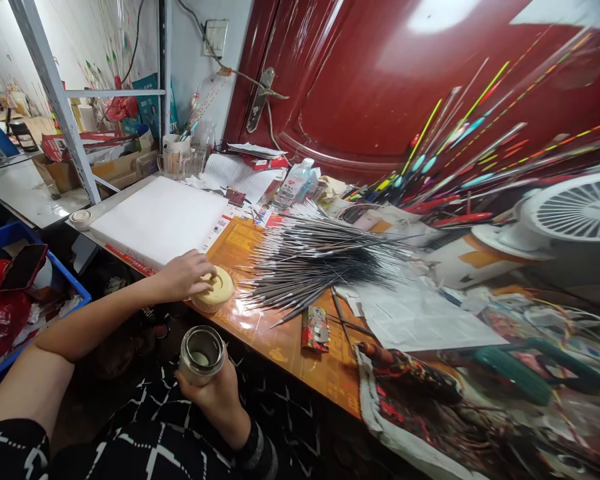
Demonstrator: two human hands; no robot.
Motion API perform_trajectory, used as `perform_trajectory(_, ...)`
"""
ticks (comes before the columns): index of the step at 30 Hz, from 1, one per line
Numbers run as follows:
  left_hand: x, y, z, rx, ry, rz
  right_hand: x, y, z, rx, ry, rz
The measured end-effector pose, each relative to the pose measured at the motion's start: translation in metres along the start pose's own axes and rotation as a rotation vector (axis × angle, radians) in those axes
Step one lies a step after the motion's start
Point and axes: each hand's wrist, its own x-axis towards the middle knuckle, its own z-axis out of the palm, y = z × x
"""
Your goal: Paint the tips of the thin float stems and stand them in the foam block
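My left hand (183, 275) reaches out to the front edge of the orange table (285, 347) and rests its fingers on a round cream-coloured lid (219, 288). My right hand (215, 393) is low, near my lap, gripping an open metal flask (201, 355) from below; its mouth points up and pale liquid shows inside. A fanned pile of thin dark fishing-float stems (310, 263) lies on the table just right of the lid.
A white board (160, 217) lies left of the pile. Newspaper sheets (420, 320), a white fan (570, 220), coloured floats (460, 153), a plastic bottle (293, 183) and cups (177, 160) crowd the table. A red door (380, 87) stands behind. A blue crate (10, 293) sits at left.
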Motion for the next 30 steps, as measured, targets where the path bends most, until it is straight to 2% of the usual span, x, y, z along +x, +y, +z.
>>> perform_trajectory(4,0.015,-0.003,0.012,0.003,-0.065,0.004,0.000,-0.002,-0.003,-0.024,-0.007,-0.003)
perform_trajectory(12,0.016,-0.011,0.025,-0.177,0.055,-0.048,0.003,-0.002,-0.003,-0.048,-0.008,0.006)
perform_trajectory(18,0.017,-0.010,0.027,-0.354,0.122,-0.089,0.004,-0.005,-0.002,-0.008,-0.003,0.065)
perform_trajectory(22,0.014,-0.009,0.018,-0.485,0.202,-0.115,0.007,-0.008,-0.002,0.015,-0.026,0.099)
perform_trajectory(26,-0.003,-0.013,-0.001,-0.618,0.348,-0.290,0.014,-0.010,0.001,0.033,-0.058,0.123)
perform_trajectory(30,-0.035,-0.020,-0.016,-0.713,0.458,-0.461,0.027,-0.013,0.009,0.074,-0.099,0.172)
